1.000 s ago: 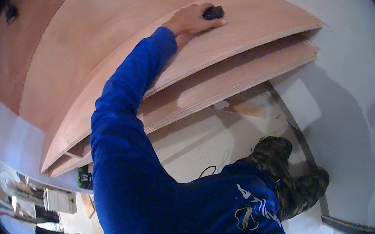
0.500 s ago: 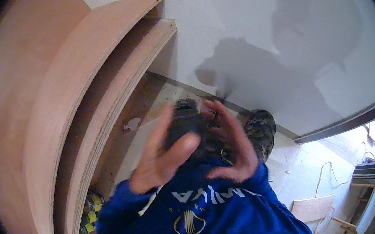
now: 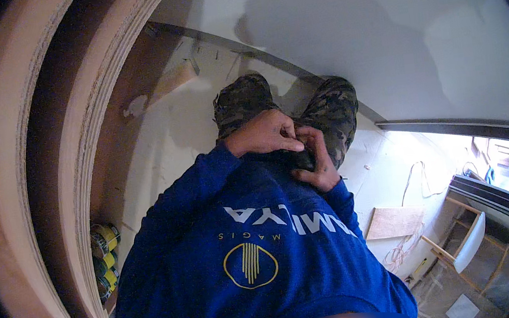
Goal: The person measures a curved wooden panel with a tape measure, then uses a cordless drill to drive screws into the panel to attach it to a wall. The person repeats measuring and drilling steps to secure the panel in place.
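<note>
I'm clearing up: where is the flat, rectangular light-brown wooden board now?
In the head view, the board lies right of centre on the pale floor, between the person's blue long-sleeved top and the wooden-framed piece with a white panel.

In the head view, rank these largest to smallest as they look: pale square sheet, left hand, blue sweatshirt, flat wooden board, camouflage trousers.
1. Blue sweatshirt
2. Camouflage trousers
3. Left hand and flat wooden board: too alike to rank, and the hand sits nearer the camera
4. Pale square sheet
</note>
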A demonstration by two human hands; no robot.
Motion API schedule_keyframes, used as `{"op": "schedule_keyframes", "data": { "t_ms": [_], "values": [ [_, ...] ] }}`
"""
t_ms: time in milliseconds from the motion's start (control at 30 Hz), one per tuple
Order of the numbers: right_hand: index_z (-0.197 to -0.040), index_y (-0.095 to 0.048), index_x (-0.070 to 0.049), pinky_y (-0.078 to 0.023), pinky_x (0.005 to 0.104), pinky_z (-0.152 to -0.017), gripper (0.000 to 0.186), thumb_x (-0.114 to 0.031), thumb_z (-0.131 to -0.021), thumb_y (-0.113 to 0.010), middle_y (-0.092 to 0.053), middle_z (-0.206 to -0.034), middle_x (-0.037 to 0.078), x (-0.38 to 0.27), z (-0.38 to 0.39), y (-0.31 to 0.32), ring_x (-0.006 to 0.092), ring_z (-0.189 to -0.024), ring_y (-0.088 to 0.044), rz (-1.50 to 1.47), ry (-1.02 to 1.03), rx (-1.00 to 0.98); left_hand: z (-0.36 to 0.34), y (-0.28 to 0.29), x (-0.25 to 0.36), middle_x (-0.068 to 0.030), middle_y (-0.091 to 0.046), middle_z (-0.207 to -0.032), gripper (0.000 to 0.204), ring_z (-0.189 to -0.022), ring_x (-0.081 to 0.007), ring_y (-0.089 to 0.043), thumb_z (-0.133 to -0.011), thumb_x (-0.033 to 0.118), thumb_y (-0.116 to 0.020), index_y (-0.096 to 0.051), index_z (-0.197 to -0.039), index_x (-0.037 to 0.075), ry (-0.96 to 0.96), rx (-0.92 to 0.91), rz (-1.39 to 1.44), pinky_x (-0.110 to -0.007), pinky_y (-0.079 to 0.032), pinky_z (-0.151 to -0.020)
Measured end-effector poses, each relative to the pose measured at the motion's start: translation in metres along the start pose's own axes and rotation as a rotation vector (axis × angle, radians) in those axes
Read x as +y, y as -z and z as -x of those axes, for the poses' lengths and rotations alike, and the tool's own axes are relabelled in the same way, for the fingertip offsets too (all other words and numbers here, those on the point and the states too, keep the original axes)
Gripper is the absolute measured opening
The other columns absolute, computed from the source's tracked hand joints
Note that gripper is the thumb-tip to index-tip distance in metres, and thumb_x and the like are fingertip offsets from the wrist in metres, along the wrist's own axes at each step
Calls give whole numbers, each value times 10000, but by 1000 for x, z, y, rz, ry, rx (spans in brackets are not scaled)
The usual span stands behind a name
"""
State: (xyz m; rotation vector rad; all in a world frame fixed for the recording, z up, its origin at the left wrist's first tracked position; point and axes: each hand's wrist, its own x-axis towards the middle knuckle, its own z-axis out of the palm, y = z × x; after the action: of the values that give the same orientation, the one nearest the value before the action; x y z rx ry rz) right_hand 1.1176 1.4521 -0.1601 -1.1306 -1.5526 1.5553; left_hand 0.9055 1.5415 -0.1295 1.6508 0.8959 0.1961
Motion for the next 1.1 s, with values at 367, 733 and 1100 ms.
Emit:
{"op": "schedule_keyframes", "data": {
  "t_ms": [367, 733, 1100],
  "values": [
    [-1285, -587, -86, -493, 334, -863, 695, -34, -606, -726, -624, -958, 60, -51, 174, 142, 216, -904, -594, 437, -695, 169, 62, 201, -192, 14, -654, -830, 168, -543, -44, -412, -855, 278, -774, -693, -923, 148, 322, 708, 681, -238, -262, -459],
    [-1135, -628, -1, -488, 301, -858, 583, -129, -580, -751, -650, -977, 50, -154, 236, 128, 153, -929, -579, 380, -1165, 260, -173, 119, -390, -170, -416, -1537, 621, -1253, -347, -573, -966, 362, -594, -394, -1514, 150, 312, 379, -462, -450, -503, -1022],
    [-1197, -628, -20, -523, 316, -847, 637, -101, -582, -773, -674, -1010, 52, -151, 197, 106, 165, -938, -633, 113, -1186, 315, -198, 175, -407, -249, -486, -1457, 525, -1328, -441, -465, -999, 468, -503, -494, -1474, 247, 356, 230, -913, -536, -420, -1083]
  ]
}}
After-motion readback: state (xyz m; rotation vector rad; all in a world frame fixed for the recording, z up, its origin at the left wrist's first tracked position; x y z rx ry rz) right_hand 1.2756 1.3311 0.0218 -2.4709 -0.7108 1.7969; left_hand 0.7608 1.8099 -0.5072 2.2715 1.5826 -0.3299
